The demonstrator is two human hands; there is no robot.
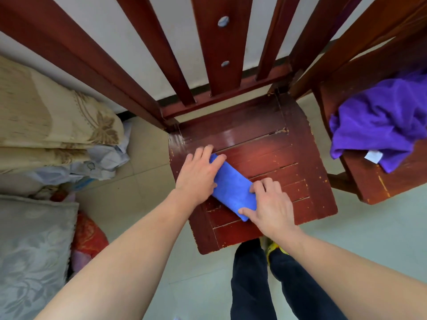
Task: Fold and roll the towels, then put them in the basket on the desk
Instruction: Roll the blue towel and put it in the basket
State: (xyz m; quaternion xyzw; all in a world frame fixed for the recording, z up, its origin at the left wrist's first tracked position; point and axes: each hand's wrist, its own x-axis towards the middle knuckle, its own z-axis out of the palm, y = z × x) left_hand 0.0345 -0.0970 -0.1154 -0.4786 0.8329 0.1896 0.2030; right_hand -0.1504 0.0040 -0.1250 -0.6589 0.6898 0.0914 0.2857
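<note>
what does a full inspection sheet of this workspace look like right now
surface: worn red-brown wooden chair seat
job's things: blue towel folded narrow, lying diagonally on the seat; purple towel crumpled on a second chair at right; basket not in view
clutter: folded beige bedding and a grey cushion piled at left
hands: left hand presses the towel's far end with fairly straight fingers; right hand grips its near end with curled fingers
cables: nothing seen
surroundings: pale tiled floor, white wall behind the chair back
</note>
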